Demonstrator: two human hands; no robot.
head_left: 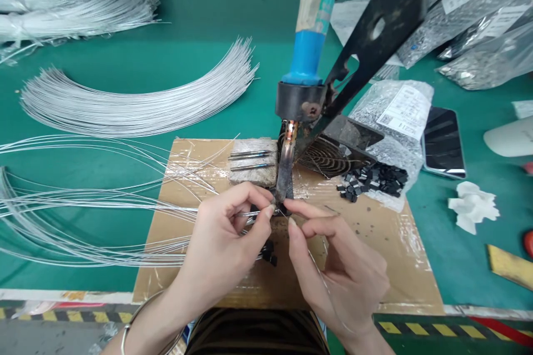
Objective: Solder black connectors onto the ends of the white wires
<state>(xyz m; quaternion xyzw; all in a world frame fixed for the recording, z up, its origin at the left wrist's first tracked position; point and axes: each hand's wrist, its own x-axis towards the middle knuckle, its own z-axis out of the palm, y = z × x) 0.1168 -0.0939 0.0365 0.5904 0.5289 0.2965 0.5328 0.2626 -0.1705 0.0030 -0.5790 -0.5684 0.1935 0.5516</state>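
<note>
My left hand is closed in a pinch on the end of a thin white wire, just below the tip of a soldering iron. The blue-handled iron hangs tip down in a black metal stand. My right hand holds a fine strand of solder wire by its fingertips; the strand runs back over the palm to the wrist, its end close to the tip. Small black pieces lie beside my left thumb. The exact joint is partly hidden by my fingers.
Under my hands lies a cardboard sheet, with a pad and a small fan. Black connectors spill by a plastic bag. Bundles of white wires lie left. A phone and crumpled tissue are right.
</note>
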